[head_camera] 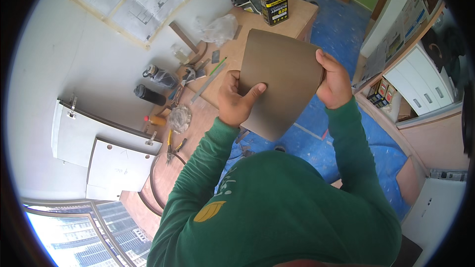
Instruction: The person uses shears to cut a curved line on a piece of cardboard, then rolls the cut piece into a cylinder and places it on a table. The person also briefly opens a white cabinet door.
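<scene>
A brown rectangular sheet (282,78), thin and slightly curved like laminate, is held up between my two hands in front of my body. My left hand (237,100) grips its left edge, with the thumb flat on the face and the fingers behind. On the other side, my right hand (334,79) holds the right edge, its thumb near the upper right corner. Whether more than one sheet is in the grip, I cannot tell. Behind and left of the sheet lies a wooden worktop (202,118), partly hidden by it.
A contact adhesive can (274,7) stands at the worktop's far end. Nearer lie a green pencil (218,66), a metal ruler (207,83), a tape roll (180,118) and pliers (169,146). Two dark bottles (149,94) stand by the wall. Blue sheeting (308,118) covers the floor.
</scene>
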`<state>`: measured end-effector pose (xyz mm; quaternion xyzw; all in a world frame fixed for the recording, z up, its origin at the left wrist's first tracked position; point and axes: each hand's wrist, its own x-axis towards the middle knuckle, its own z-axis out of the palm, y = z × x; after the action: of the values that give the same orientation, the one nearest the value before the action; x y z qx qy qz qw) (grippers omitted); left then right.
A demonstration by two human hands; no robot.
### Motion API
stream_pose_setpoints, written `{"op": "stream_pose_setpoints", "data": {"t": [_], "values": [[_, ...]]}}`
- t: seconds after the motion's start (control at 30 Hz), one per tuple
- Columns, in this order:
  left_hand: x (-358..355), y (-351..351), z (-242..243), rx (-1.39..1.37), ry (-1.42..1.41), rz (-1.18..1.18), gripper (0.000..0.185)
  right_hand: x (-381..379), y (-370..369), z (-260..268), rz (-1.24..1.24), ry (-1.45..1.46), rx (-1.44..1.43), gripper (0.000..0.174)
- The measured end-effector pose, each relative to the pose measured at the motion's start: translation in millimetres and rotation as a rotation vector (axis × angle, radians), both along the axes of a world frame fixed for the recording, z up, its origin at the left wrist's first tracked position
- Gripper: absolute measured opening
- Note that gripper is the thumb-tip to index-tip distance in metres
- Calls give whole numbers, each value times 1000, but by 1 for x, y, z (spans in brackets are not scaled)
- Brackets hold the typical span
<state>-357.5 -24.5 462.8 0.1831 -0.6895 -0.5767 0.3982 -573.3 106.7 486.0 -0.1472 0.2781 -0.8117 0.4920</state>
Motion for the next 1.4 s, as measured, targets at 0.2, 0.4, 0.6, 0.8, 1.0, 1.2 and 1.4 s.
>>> {"op": "stream_pose_setpoints", "data": {"t": [0.2, 0.4, 0.6, 0.8, 1.0, 1.2, 1.4], "values": [[-4, -1, 24, -23, 52, 125, 41, 3, 5, 2, 90, -74, -50, 37], [-7, -16, 30, 64, 33, 200, 42, 46, 12, -6, 91, 764, 235, 39], [-13, -14, 25, 16, -47, 164, 52, 64, 3, -16, -136, 407, 116, 32], [7, -10, 12, -287, -245, 32, 75, 38, 5, -10, -256, 344, 85, 29], [16, -13, -5, -581, -151, 73, 86, 8, 14, -7, -77, -6, -27, 33], [11, -9, 10, -761, -247, -11, 62, -12, 29, -27, 100, -193, -66, 42], [0, 15, 8, -522, -141, -23, 38, -31, 46, -42, 182, -295, -85, 46]]}}
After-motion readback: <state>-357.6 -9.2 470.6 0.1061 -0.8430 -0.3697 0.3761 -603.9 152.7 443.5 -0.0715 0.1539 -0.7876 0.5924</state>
